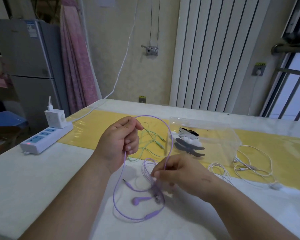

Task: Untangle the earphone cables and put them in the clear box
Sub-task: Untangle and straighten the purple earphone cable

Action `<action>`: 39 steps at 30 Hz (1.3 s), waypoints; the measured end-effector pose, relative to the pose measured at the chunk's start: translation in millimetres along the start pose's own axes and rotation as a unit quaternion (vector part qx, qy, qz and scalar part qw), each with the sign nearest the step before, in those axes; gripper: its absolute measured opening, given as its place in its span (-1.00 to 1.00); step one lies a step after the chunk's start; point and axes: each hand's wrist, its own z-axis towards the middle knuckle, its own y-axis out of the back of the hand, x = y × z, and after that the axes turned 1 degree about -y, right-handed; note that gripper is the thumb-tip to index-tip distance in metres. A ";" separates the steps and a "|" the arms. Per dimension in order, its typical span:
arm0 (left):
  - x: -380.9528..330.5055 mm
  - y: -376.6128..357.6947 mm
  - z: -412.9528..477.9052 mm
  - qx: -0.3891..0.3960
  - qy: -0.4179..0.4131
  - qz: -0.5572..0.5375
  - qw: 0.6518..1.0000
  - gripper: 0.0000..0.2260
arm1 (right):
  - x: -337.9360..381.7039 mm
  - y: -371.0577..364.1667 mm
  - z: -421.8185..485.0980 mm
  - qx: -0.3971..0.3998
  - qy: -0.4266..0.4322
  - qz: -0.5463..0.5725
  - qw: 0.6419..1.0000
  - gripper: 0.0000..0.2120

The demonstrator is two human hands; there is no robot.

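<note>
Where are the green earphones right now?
Head view: green earphones lie on the yellow mat, centre, just beyond the left hand and left of the clear box.

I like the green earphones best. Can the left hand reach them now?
Probably yes: the green earphones lie just past the left hand with nothing between, though it grips the purple cable.

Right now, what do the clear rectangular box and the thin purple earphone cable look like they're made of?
The clear rectangular box looks like rigid, glossy transparent plastic: its contents and the table show through its walls. The thin purple earphone cable is probably a soft, smooth rubbery plastic sheath: it bends in loose curves without kinking.
</note>
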 end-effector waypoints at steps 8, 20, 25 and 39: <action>-3.2 15.5 10.8 -0.257 -0.067 -0.009 0.964 -0.69 | 13.3 41.4 -1.5 -0.190 0.048 0.349 0.916 -0.74; -7.0 18.9 9.0 -0.349 0.033 0.191 0.917 -0.85 | 18.8 50.8 -7.2 -0.129 0.138 0.473 0.861 -0.87; -3.7 10.1 8.1 -0.291 0.097 0.303 0.902 -0.90 | 17.7 39.7 -5.2 -0.258 0.120 0.155 0.946 -0.65; 11.6 11.3 3.6 -0.138 0.037 0.653 0.744 -0.86 | 12.5 38.6 -7.2 -0.198 0.112 0.145 0.963 -0.66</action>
